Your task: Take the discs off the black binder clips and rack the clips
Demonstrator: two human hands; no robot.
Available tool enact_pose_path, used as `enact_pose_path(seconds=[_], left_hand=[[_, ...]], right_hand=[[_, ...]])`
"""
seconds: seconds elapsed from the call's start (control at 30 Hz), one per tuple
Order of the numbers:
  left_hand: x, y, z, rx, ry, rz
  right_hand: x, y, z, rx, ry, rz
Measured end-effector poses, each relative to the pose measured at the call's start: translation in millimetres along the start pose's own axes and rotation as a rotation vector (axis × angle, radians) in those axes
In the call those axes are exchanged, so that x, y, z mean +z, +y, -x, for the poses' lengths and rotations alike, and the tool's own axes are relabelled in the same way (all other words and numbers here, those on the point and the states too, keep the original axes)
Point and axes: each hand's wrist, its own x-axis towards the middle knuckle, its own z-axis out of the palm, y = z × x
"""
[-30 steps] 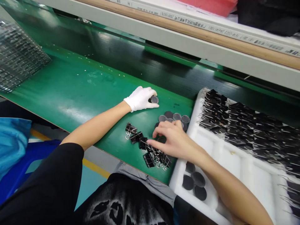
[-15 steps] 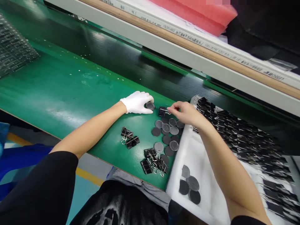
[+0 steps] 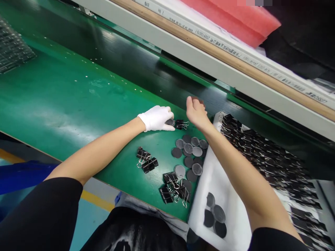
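My left hand (image 3: pixel 158 119), in a white glove, is closed around a dark round disc (image 3: pixel 170 122) just above the green table. A black binder clip (image 3: pixel 181 124) sits right against the disc's right edge, its wire handles pointing right; whether it clamps the disc is unclear. My bare right hand (image 3: pixel 196 112) is raised beyond the clip, apart from it. Its fingers are curled and partly hidden, with a dark brownish patch behind them that I cannot make out. Nearby lie several loose discs (image 3: pixel 197 151) and two groups of binder clips, a smaller pile (image 3: pixel 150 165) and a larger pile (image 3: pixel 172 188).
A white foam tray (image 3: pixel 195 209) on the right holds a few discs (image 3: pixel 218 213) and many rows of black clips (image 3: pixel 264 153). A pale rail (image 3: pixel 167 42) runs across the back. Clear stacked trays (image 3: pixel 13 45) stand far left, pink foam (image 3: pixel 246 21) behind the rail.
My right hand has let go of the binder clip's handle and moved up and away. The clip stays beside the disc in my left hand. The view has shifted slightly.
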Motion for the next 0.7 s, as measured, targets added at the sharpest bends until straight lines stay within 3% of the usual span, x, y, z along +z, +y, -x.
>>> enact_pose_path(seconds=[0.2,0.7], left_hand=[[5.3,1.7,-0.6,0.003,-0.006,-0.041],[0.9,8.1,-6.4,-0.029,-0.083,-0.032]], right_hand=[[26.1,-24.6,6.6,0.140,-0.090,-0.082],[35.1,-4.3,11.7,0.207,-0.054,-0.152]])
